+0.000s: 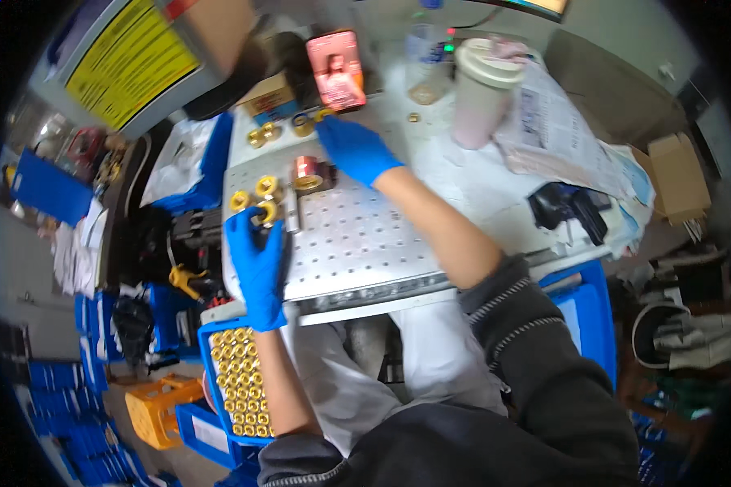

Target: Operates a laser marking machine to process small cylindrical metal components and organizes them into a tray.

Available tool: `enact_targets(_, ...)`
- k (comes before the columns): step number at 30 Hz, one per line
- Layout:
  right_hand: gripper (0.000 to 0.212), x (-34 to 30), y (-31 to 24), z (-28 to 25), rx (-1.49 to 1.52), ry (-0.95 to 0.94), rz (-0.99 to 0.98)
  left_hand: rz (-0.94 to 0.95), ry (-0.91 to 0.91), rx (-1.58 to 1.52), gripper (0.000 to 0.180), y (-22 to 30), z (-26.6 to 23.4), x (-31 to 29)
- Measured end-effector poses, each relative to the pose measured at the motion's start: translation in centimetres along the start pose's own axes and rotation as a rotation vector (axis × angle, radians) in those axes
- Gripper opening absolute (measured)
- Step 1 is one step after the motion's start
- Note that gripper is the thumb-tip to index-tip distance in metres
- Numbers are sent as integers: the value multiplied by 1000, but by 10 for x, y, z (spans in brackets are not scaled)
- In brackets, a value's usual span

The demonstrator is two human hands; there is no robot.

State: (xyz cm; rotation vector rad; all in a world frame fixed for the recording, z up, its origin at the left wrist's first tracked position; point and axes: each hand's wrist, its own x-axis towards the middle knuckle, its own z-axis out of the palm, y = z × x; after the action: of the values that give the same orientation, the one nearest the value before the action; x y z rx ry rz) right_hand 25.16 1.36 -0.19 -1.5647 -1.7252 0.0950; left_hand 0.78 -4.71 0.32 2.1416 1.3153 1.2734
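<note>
My left hand [256,264], in a blue glove, is at the left edge of the perforated metal plate [357,243]. Its finger and thumb close on a brass fitting [266,213]. Two more brass fittings, one of them a hex-shaped fitting [267,187], stand just beyond those fingertips. Farther off, my right hand [357,150], also blue-gloved, reaches across the plate, its fingers bent together around a small brass piece [325,114], partly hidden. Beside it stands a short brass cylinder [302,124]. A copper-coloured cylindrical block [308,173] sits between my hands.
A blue tray [205,357] filled with brass fittings is beside my left forearm. A lit phone [337,71] leans at the back. A lidded cup [483,93], a bottle [422,61], newspaper [556,134] and a black handheld device [568,207] occupy the right. A grey box [130,65] overhangs the far left.
</note>
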Motion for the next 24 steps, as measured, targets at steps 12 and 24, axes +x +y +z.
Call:
enact_targets(12, 25, -276, -66, -123, 119, 422, -1, 114, -72, 130, 50, -36, 3, 4)
enact_targets(24, 35, -728, 45, -242, -302, -685, 1130, 153, -109, 112, 51, -38, -2, 8)
